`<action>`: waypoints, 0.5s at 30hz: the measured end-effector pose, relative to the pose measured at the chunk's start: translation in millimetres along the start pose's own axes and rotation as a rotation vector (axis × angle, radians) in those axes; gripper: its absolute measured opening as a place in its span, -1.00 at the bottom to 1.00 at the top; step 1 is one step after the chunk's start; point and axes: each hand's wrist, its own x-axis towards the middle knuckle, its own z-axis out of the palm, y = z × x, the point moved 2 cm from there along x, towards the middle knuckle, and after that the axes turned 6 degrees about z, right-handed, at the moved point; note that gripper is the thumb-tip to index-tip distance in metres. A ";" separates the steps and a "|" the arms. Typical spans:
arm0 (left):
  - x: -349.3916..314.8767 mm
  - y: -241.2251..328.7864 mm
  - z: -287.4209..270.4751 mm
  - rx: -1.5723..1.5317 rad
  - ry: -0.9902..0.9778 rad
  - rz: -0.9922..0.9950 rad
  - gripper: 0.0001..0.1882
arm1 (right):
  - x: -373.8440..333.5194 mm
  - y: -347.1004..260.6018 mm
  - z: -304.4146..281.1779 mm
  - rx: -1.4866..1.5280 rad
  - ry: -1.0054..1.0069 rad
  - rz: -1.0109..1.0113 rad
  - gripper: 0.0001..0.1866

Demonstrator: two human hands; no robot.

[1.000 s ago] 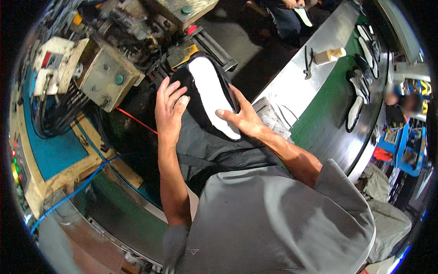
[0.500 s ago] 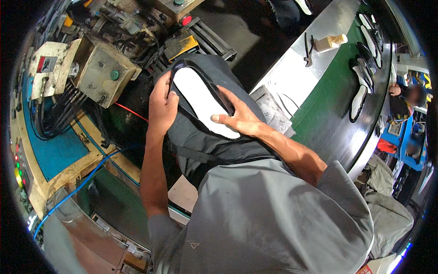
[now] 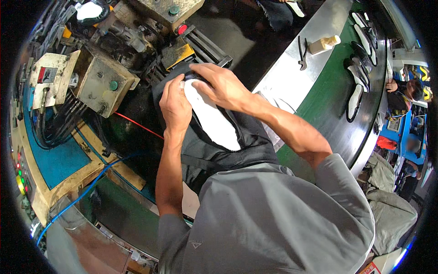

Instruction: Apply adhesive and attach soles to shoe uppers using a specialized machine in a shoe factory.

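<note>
As our left hand (image 3: 177, 107) and right hand (image 3: 226, 89) grasp a shoe (image 3: 212, 118) over our lap (image 3: 258, 146), covering its far end, a wrench (image 3: 303, 59) lies on the ledge (image 3: 283, 75), a bottle (image 3: 322, 45) by its right edge.

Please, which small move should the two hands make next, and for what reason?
Perhaps the right hand should press lightly on the dark rim at the far end of the white-bottomed shoe piece, with the left hand steadying it: both hands are at that end, dark rim shows between them, and the near end, over the dark-clad lap, has no hand on it.
</note>
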 end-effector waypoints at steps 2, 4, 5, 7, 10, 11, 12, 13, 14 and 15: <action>7.5 2.6 -8.0 -0.058 -0.043 0.019 -0.68 | 13.8 -1.0 -6.9 -0.058 -0.084 0.033 -0.56; 15.7 9.9 -17.5 -0.099 -0.128 0.058 -0.71 | 17.3 0.6 -6.8 -0.138 -0.128 0.007 -0.66; 16.5 9.5 -15.9 -0.100 -0.124 0.055 -0.71 | 16.9 0.9 -5.9 -0.140 -0.133 0.006 -0.66; 17.6 9.0 -16.2 -0.043 -0.061 0.095 -0.73 | 17.7 -6.4 -0.1 -0.172 -0.094 0.051 -0.67; 12.5 9.3 -3.2 0.055 0.061 0.107 -0.79 | 16.5 -11.4 8.6 -0.223 -0.081 0.105 -0.69; 11.1 9.6 -0.5 0.091 0.117 0.073 -0.81 | 16.5 -11.4 10.7 -0.223 -0.080 0.109 -0.69; 12.1 12.5 2.9 0.127 0.142 0.027 -0.85 | 18.0 -11.0 9.1 -0.169 -0.054 0.124 -0.68; 12.7 13.7 4.0 0.123 0.141 0.028 -0.85 | 19.0 -10.6 6.7 -0.115 -0.028 0.140 -0.67; 12.3 14.9 4.4 0.102 0.147 0.021 -0.82 | 14.8 -8.5 0.5 0.058 -0.085 0.247 -0.53; 11.8 16.8 4.2 0.082 0.151 0.017 -0.79 | 6.4 -6.8 1.9 0.056 -0.081 0.249 -0.53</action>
